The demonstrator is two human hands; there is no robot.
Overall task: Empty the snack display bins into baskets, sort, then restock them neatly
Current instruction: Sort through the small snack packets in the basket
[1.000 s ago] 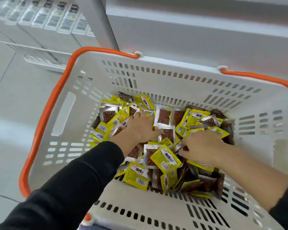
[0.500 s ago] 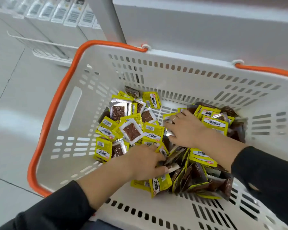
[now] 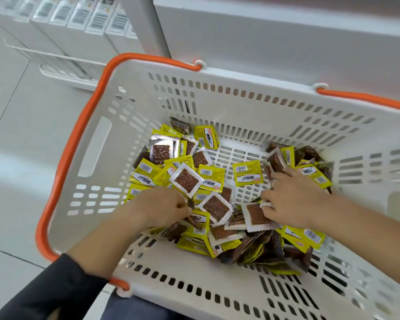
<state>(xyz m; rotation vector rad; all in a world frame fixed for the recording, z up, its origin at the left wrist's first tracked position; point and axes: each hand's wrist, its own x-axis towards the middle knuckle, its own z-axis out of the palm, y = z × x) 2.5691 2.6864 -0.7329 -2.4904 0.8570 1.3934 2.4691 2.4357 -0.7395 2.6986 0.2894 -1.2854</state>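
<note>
Packets [image 3: 247,173] part around bare basket [image 3: 286,107] floor between both hands.

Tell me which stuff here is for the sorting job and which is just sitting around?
For the job:
- white slotted plastic basket with orange handles
- small yellow and clear snack packets
- left hand, right hand, both in the packets

Just sitting around:
- white barcoded boxes on the shelf
- pale tiled floor
</note>
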